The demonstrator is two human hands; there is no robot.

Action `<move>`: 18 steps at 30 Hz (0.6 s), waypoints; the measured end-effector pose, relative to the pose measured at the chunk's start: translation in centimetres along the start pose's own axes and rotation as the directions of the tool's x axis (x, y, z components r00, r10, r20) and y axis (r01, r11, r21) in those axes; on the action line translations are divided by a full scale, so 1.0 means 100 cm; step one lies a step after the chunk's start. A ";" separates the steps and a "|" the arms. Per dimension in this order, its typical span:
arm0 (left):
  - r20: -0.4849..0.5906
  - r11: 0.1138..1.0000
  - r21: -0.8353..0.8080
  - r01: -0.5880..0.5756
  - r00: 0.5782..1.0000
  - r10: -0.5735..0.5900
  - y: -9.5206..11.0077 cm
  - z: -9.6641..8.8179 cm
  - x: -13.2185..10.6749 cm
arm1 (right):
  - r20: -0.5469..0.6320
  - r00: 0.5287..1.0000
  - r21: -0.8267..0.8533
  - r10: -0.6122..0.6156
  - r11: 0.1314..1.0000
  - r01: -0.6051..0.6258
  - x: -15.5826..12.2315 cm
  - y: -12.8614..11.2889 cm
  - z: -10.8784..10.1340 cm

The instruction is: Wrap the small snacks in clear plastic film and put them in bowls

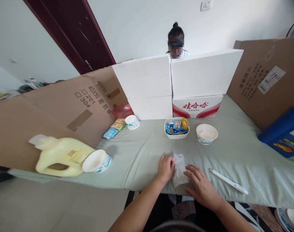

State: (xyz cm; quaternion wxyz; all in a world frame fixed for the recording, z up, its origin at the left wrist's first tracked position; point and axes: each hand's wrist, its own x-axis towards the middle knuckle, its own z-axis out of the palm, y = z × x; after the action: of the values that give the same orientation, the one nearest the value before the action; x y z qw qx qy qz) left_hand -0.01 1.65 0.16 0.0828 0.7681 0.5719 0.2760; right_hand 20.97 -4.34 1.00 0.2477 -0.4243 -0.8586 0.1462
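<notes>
A small clear plastic bag [180, 169] lies flat near the table's front edge, directly before me. My left hand [166, 169] has its fingers curled together at the bag's upper left edge and grips it there. On the other side, my right hand [202, 186] rests with fingers apart, its fingertips at the bag's right edge. Beyond the hands stands a white oval dish [176, 136] holding blue-wrapped snacks and a yellow packet. A paper bowl [207, 133] is to its right. A slim white pen-shaped tool [228, 181] lies right of my right hand.
White boxes [149, 77] and cardboard panels [265, 74] wall the table's back and sides. Leftward are a yellow jug [64, 156], a tipped paper bowl [97, 161], another bowl [132, 122] and flat packets [114, 129]. A blue container [283, 132] leans at right. Behind sits a person [175, 40].
</notes>
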 end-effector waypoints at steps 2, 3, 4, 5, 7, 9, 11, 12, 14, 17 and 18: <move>-0.014 1.000 0.006 0.008 1.000 -0.008 0.000 0.000 -0.001 | 0.103 0.990 -0.019 -0.100 0.995 0.102 0.000 -0.001 0.003; -0.025 1.000 0.008 0.013 1.000 -0.013 -0.001 0.000 -0.002 | 0.144 0.982 -0.024 -0.126 0.991 0.130 0.000 -0.001 0.005; -0.039 1.000 0.009 0.019 0.999 -0.018 -0.001 0.001 -0.003 | 0.174 0.975 -0.027 -0.137 0.989 0.144 -0.001 0.000 0.008; -0.054 1.000 0.008 0.022 0.998 -0.021 -0.001 0.002 -0.003 | 0.192 0.972 -0.030 -0.137 0.989 0.145 -0.001 0.001 0.010; -0.091 1.000 0.005 0.023 0.996 -0.022 -0.002 0.004 -0.004 | 0.205 0.971 -0.038 -0.124 0.990 0.135 -0.002 0.003 0.015; -0.143 0.999 -0.002 0.033 0.989 -0.033 -0.003 0.006 -0.004 | 0.214 0.970 -0.046 -0.118 0.990 0.130 -0.003 0.004 0.016; -0.219 0.998 0.012 0.059 0.974 -0.055 -0.002 0.004 -0.004 | 0.220 0.968 -0.050 -0.118 0.990 0.132 -0.002 0.004 0.016; -0.263 0.997 0.034 0.072 0.963 -0.060 0.000 0.002 -0.004 | 0.223 0.967 -0.051 -0.120 0.990 0.135 -0.001 0.004 0.015; -0.298 0.995 0.092 0.046 0.955 -0.017 0.004 -0.005 -0.004 | 0.225 0.966 -0.052 -0.127 0.989 0.142 0.000 0.003 0.013; -0.055 0.971 0.114 -0.209 0.975 0.216 0.011 -0.014 -0.004 | 0.218 0.968 -0.067 -0.127 0.987 0.144 0.001 0.002 0.013; 0.057 0.954 0.097 -0.282 0.959 0.278 0.012 -0.016 -0.005 | 0.214 0.969 -0.077 -0.124 0.987 0.143 0.000 0.002 0.014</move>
State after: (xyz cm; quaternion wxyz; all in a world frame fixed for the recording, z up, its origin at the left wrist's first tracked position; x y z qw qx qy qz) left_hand 0.07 0.54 1.82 0.0147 0.8504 0.4689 0.2384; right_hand 20.31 -4.26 -0.23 0.1458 -0.3587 -0.9123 0.1334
